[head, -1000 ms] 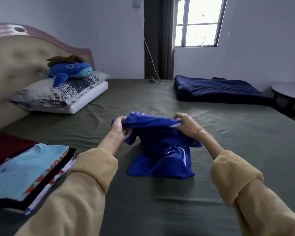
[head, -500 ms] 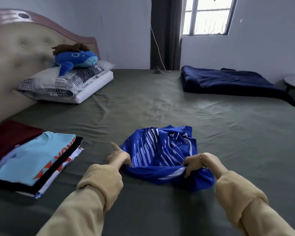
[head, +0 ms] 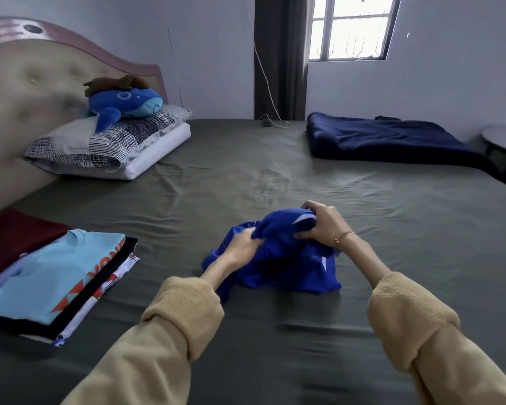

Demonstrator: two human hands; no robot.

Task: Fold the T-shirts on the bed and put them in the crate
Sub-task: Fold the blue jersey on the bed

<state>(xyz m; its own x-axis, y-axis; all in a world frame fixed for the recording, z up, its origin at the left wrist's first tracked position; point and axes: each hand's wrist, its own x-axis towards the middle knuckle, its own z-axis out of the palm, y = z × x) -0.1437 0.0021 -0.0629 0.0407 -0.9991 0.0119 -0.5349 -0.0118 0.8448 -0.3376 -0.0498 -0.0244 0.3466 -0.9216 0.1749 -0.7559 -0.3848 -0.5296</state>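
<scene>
While both hands are gripping the bunched blue T-shirt [head: 278, 258], left hand [head: 241, 247] and right hand [head: 319, 222] fingers curled in cloth, spreading it flat first is helping the fold.

A royal-blue T-shirt [head: 278, 258] lies bunched and crumpled on the bed, gripped by both hands. Left of the left hand [head: 241, 245] sits a stack of folded T-shirts [head: 50, 276], light blue on top.

Matt, creased cloth sheet [head: 246, 176]; smooth blue T-shirt [head: 289, 264] with slight sheen; far-left headboard [head: 27, 83] padded, tufted.
</scene>
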